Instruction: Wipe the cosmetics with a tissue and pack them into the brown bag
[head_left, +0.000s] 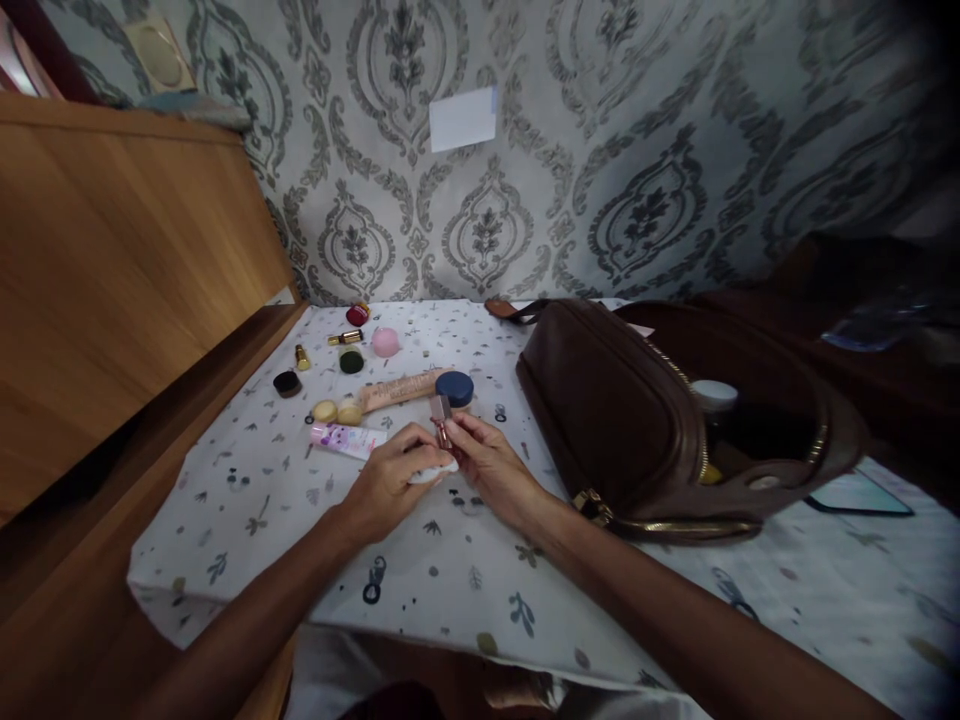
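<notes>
My left hand [394, 482] is closed on a small white object [433, 473] above the patterned cloth. Close beside it, my right hand [491, 465] pinches a small reddish bottle with a squarish cap [441, 410]. The hands nearly touch, and the fingers partly hide both things. Just beyond them lie a beige tube [401, 389] and a round blue lid or jar [454, 388]. A pink and white tube [347, 440] rests left of my left hand, below two yellowish round items [337, 412].
An open brown bag [611, 420] stands on the right, with a white-lidded jar [714, 396] inside. Small containers, including a pink one [385, 342] and a black one [286, 384], lie at the back left. A wooden cabinet [135, 270] borders the left side; a phone-like object [862, 492] lies far right.
</notes>
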